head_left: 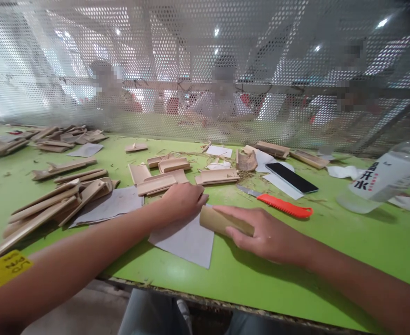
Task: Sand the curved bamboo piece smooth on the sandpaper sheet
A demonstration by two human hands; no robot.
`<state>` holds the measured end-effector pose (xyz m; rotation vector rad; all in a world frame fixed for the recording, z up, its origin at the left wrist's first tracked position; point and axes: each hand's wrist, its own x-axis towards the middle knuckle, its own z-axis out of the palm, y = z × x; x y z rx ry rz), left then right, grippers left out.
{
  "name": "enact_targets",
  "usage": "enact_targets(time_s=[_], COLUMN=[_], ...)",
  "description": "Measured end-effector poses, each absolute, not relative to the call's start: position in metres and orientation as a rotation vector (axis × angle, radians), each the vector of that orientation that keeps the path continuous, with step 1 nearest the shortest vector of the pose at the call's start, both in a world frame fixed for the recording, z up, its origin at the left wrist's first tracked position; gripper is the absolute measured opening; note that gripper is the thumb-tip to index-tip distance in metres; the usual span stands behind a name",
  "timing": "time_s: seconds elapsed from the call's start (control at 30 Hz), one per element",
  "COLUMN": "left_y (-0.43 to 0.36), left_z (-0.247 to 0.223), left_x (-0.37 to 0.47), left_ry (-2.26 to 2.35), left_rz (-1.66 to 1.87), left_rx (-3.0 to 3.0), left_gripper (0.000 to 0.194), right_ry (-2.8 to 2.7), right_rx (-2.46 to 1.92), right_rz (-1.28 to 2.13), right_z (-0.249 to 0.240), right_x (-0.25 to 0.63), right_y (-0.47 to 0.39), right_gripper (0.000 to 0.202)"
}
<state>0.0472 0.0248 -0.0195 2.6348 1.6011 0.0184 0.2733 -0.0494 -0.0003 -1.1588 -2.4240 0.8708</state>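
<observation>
My right hand (266,232) is closed around a curved piece of bamboo (222,221), its rounded outer side up, tilted above the table. The bamboo's left end lies over the right edge of a pale sheet of paper (187,242). Over that sheet's far edge rests my left hand (184,200), knuckles up and fingers curled; what is under them is hidden. Just beyond my left hand lie several split bamboo pieces (161,182). A utility knife with an orange handle (285,206) lies beyond my right hand, its blade pointing left.
A bamboo pile (51,209) sits at left beside another pale sheet (103,207). A phone (292,177) lies on papers at right, near a clear plastic bottle (386,177). Behind the green table (330,251) stands a perforated screen (177,60), with people beyond.
</observation>
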Motion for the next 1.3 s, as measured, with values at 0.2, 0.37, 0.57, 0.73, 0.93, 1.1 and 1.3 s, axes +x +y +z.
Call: enact_targets(time_s=[0.2,0.37,0.57,0.73,0.93,1.1,1.3], left_y=[0.023,0.023,0.024,0.023,0.023,0.025,0.026], left_z=[-0.018,-0.018,-0.020,-0.018,-0.018,-0.021,-0.022], left_x=[0.046,0.047,0.047,0.047,0.047,0.047,0.046], left_ry=[1.607,1.594,1.608,1.604,1.606,1.573,1.593], left_rz=[0.036,0.016,0.031,0.013,0.018,0.037,0.048], left_rx=[2.622,2.627,2.638,2.634,2.635,2.592,2.634], left_gripper=[0.045,0.043,0.046,0.045,0.045,0.048,0.045], right_ry=[-2.432,-2.469,-2.440,-2.450,-2.424,-2.509,-2.473], right_rx=[-1.203,-1.124,-1.191,-1.142,-1.147,-1.063,-1.111], right_rz=[0.832,0.789,0.789,0.825,0.848,0.926,0.776], right_z=[-0.002,-0.006,-0.003,-0.002,-0.002,-0.001,-0.001], right_x=[0.276,0.274,0.274,0.272,0.270,0.268,0.273], right_y=[-0.046,-0.050,-0.046,-0.050,-0.051,-0.056,-0.051], right_gripper=[0.057,0.059,0.058,0.059,0.057,0.058,0.058])
